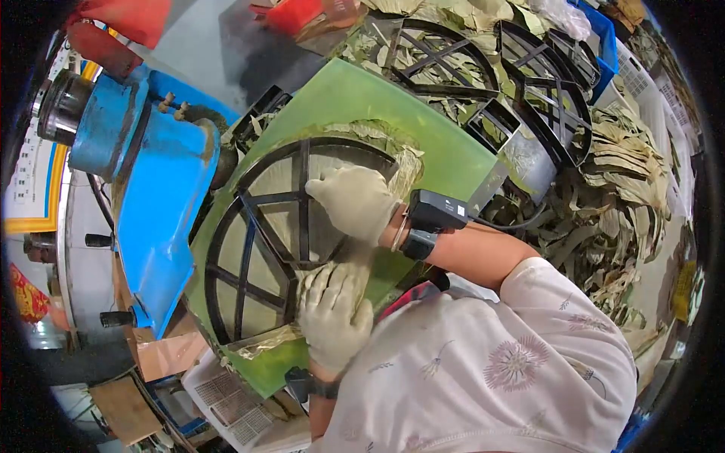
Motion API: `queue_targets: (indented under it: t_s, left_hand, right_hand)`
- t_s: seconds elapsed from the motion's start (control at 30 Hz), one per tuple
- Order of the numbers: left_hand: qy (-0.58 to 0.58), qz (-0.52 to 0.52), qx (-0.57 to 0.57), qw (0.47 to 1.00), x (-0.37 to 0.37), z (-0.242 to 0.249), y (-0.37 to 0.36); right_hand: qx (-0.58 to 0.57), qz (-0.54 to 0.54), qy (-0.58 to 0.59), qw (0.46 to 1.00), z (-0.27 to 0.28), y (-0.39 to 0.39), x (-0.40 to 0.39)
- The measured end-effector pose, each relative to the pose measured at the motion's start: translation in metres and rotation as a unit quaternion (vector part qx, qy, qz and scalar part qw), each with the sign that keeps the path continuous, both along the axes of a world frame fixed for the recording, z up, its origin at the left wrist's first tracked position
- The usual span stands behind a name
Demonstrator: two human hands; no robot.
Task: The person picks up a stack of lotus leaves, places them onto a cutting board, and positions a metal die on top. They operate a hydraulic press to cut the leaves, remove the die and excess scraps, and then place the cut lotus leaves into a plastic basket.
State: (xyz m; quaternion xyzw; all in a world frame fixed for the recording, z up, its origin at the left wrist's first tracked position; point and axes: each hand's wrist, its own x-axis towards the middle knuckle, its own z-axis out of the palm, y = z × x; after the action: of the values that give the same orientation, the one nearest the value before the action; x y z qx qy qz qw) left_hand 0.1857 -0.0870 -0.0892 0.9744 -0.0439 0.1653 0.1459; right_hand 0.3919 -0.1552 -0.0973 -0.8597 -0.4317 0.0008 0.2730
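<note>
A black metal cutting die (303, 215), fan-shaped with cross bars, lies on a stack of pale green leaves (408, 170). Beneath the leaves is a translucent green board (340, 87). My right hand (351, 200), in a pale glove, is closed with its fingertips at one of the die's bars. My left hand (336, 313), gloved too, rests with fingers stretched out over the die's near edge and the leaves; its fingertips touch the frame. Parts of the die's near rim are hidden under both hands.
A blue press machine arm (155, 204) stands left of the board. More black dies (442, 57) sit along the far side on leaf scraps. Piles of cut leaves (623, 155) lie at right, near a blue crate (602, 45). Newspaper (230, 404) is at the lower left.
</note>
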Motion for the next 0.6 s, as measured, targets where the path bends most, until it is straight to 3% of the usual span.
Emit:
queue_targets:
  t_s: [0.3,0.37,0.47,0.5,0.6]
  left_hand:
    - [0.018,0.017,0.016,1.000,-0.001,0.003,-0.001]
    - [0.007,0.008,-0.067,0.998,-0.007,0.006,0.002]
    - [-0.072,0.102,-0.036,0.991,-0.023,0.016,0.019]
    - [-0.097,0.165,0.039,0.981,-0.023,0.019,0.023]
    - [-0.024,0.235,0.106,0.966,-0.019,0.007,0.053]
  right_hand:
    - [0.030,0.017,-0.002,0.999,-0.008,-0.003,0.004]
    - [0.023,0.015,-0.002,1.000,-0.006,-0.004,0.003]
    - [-0.001,-0.003,0.005,1.000,-0.007,0.000,0.004]
    - [0.050,-0.004,-0.014,0.999,-0.004,-0.004,0.001]
    - [0.013,0.011,-0.016,1.000,-0.009,0.000,0.005]
